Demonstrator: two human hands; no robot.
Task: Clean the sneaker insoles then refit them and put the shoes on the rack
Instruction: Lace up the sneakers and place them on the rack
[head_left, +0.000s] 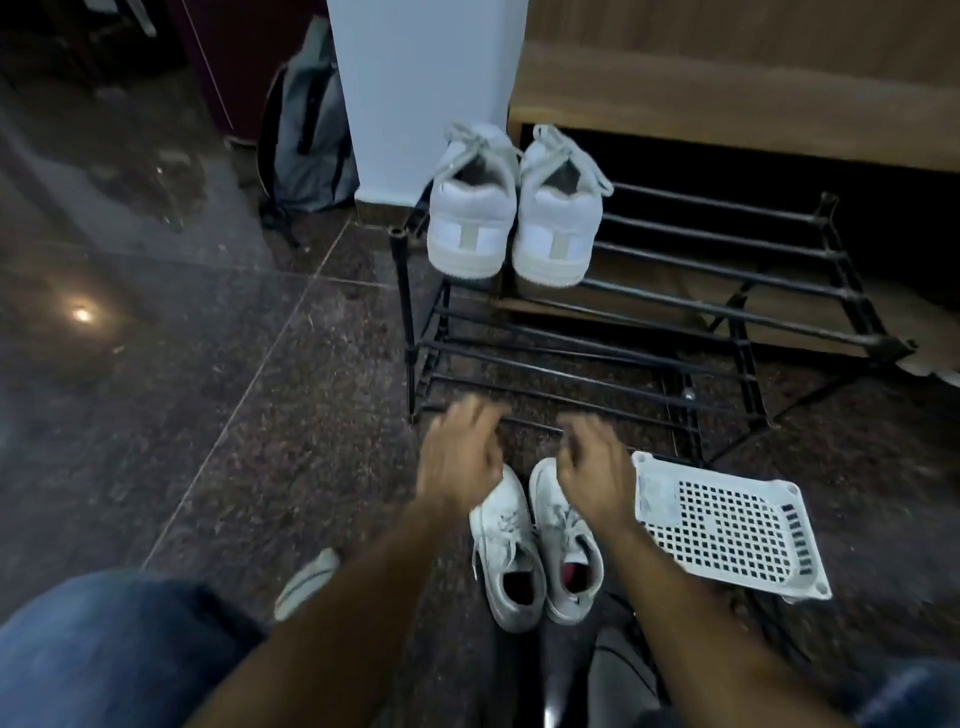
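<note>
Left hand (460, 457) was blurred, fingers loosely spread and curled, holding nothing. Right hand (597, 467) the same, empty. Two worn sneakers (535, 551) stood side by side on the floor, toes under both hands; contact unclear. Two clean sneakers (514, 208) sat on the rack's (727, 291) top tier, left end. One basket (727, 525) lay right of the worn pair.

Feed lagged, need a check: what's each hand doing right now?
Left hand: open, holding nothing, above the left sneaker's toe.
Right hand: open, holding nothing, above the right sneaker's toe.
</note>
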